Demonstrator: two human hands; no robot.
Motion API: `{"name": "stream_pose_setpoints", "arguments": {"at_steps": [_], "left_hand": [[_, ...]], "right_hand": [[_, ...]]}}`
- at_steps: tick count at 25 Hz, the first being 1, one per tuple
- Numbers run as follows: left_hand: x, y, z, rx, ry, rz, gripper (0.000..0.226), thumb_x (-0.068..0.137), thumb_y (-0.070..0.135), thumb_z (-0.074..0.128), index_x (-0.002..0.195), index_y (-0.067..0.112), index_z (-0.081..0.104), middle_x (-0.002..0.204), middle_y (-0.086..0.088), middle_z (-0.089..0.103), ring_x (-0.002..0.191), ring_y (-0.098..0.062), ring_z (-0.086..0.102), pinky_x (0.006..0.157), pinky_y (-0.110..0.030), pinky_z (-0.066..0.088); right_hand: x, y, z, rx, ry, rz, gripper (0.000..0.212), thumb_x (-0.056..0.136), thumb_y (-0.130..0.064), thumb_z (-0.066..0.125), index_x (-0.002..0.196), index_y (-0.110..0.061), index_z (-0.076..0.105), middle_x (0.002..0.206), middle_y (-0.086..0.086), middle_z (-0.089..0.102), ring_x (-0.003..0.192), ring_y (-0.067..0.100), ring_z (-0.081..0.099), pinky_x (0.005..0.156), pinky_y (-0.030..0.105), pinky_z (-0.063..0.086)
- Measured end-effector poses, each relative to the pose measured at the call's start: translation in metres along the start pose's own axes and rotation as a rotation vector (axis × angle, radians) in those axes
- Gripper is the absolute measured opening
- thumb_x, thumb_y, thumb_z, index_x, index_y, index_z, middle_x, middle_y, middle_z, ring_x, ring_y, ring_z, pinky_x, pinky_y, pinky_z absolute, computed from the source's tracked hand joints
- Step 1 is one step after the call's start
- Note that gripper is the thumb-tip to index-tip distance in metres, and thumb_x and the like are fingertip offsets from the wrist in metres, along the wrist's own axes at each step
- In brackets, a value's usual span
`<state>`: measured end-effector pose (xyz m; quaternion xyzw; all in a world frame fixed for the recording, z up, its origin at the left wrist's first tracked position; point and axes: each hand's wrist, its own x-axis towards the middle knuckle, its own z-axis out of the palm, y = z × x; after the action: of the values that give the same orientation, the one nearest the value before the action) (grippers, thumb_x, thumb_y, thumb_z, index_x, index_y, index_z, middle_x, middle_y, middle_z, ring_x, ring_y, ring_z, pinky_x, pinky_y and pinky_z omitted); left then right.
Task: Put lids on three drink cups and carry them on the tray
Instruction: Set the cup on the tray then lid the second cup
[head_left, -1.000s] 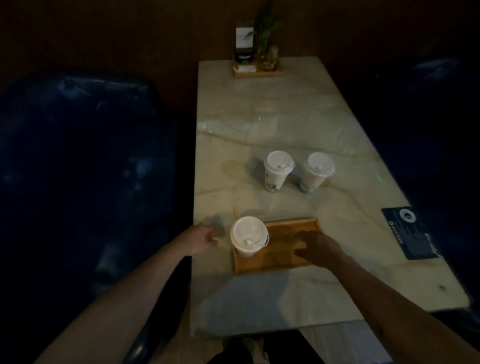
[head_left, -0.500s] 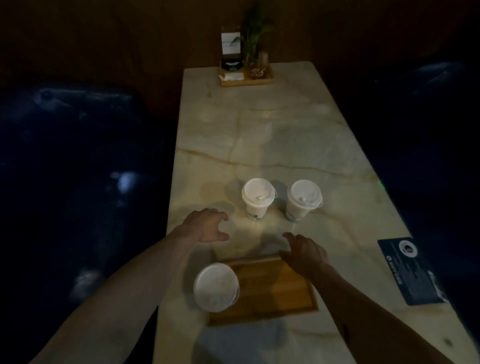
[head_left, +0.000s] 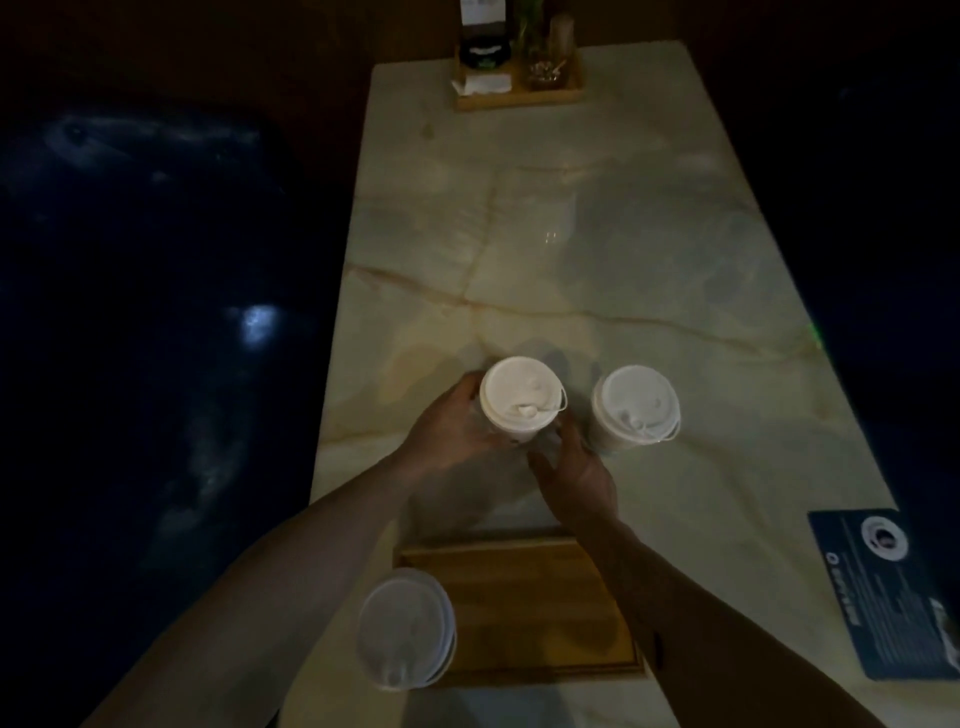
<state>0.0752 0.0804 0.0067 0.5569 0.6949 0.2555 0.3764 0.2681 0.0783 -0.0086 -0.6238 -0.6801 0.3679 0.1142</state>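
Observation:
Three white lidded cups are on a marble table (head_left: 597, 260). One lidded cup (head_left: 406, 626) stands at the left end of the wooden tray (head_left: 540, 613) near me. Beyond the tray, my left hand (head_left: 449, 428) and my right hand (head_left: 571, 467) wrap around the middle cup (head_left: 521, 397), one on each side of its body. The third cup (head_left: 635, 405) stands just to the right of it, untouched.
A dark blue card (head_left: 888, 587) lies at the table's right edge. A wooden caddy (head_left: 519, 78) with a sign, napkins and a plant sits at the far end. Dark blue upholstered seats flank the table on both sides.
Both hands have moved forward from the tray and closed around the middle cup. The view has tilted closer over the table.

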Motion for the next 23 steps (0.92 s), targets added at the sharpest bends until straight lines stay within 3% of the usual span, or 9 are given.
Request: {"name": "stream_pose_setpoints", "arguments": {"at_steps": [6,12,16,18,23], "left_hand": [[0.003,0.004,0.004,-0.027,0.007,-0.006,0.082,0.064,0.037,0.089,0.132,0.024,0.046,0.128,0.002,0.064,0.111,-0.010,0.059,0.082,-0.016,0.040],[-0.010,0.010,-0.011,-0.034,-0.009,-0.019,0.082,0.064,0.032,0.090,0.133,0.022,0.046,0.126,0.004,0.063,0.114,-0.011,0.059,0.088,-0.022,0.046],[-0.035,0.020,-0.031,-0.099,-0.046,-0.028,0.079,0.063,0.036,0.090,0.130,0.026,0.048,0.123,0.006,0.062,0.114,-0.014,0.059,0.092,-0.034,0.054],[-0.054,0.027,-0.042,-0.145,-0.052,-0.013,0.077,0.063,0.038,0.089,0.128,0.028,0.049,0.118,0.008,0.062,0.111,-0.013,0.060,0.089,-0.033,0.055],[-0.112,0.050,-0.070,-0.270,-0.070,0.029,0.073,0.060,0.047,0.085,0.122,0.037,0.047,0.115,0.009,0.064,0.101,-0.005,0.064,0.081,-0.024,0.055]], "right_hand": [[0.010,0.000,0.008,0.122,0.058,-0.067,0.054,0.088,-0.049,0.061,0.135,-0.026,0.046,0.124,0.003,0.069,0.109,0.029,0.067,0.082,0.040,0.056],[-0.001,-0.011,-0.002,0.165,0.040,-0.085,0.055,0.084,-0.057,0.061,0.131,-0.032,0.048,0.124,-0.007,0.069,0.105,0.019,0.069,0.077,0.031,0.052],[-0.027,-0.031,-0.013,0.271,0.034,-0.121,0.063,0.083,-0.047,0.070,0.138,-0.026,0.046,0.132,-0.002,0.064,0.113,0.019,0.064,0.092,0.044,0.055],[-0.045,-0.042,-0.020,0.334,0.037,-0.148,0.066,0.083,-0.041,0.073,0.139,-0.021,0.046,0.132,0.000,0.063,0.114,0.019,0.063,0.095,0.045,0.054],[-0.096,-0.068,-0.038,0.492,0.020,-0.174,0.053,0.083,-0.030,0.076,0.129,-0.026,0.049,0.117,-0.007,0.067,0.109,0.012,0.066,0.086,0.023,0.056]]}}
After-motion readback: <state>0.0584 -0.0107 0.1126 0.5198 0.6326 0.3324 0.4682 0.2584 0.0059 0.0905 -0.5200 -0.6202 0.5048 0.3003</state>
